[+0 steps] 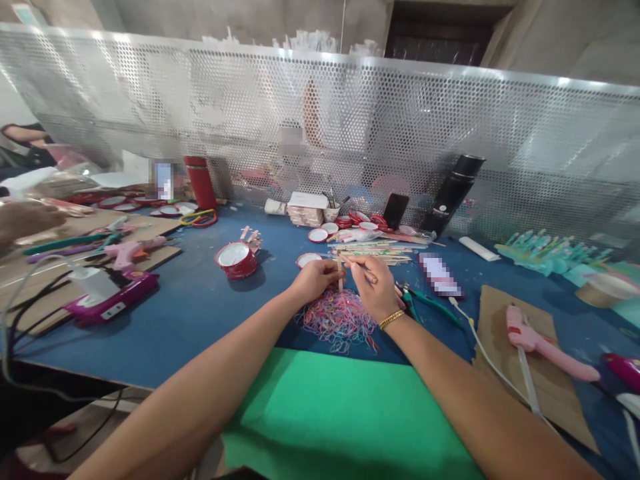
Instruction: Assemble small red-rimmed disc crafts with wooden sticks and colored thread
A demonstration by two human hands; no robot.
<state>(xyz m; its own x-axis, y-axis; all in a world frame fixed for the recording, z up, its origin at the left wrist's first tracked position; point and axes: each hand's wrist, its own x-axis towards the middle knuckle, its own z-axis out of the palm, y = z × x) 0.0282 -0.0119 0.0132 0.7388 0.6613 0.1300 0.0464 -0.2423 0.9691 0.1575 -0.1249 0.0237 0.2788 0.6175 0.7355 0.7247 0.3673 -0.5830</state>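
Observation:
My left hand (319, 281) is closed on a small flat wooden stick (341, 275), which it holds upright. Close on its right, my right hand (374, 285) is pinched like a writing grip, fingertips near the stick's top; what it holds is too small to make out. Beneath both hands lies a tangled heap of colourful thin threads or bands (340, 323). Beside my right hand are green-handled pliers (435, 307). Just beyond the hands lies a bundle of thin sticks (395, 253). A green sheet (345, 413) covers the area nearest my body.
Left stands a small red-and-white drum-like cup (236, 260) with wooden pieces. A pink glue gun (545, 347) rests on cardboard (487, 313) at right, its cable nearby. A purple power strip (113, 300) sits left. Bottles, phones and a perforated metal screen (250, 120) line the back.

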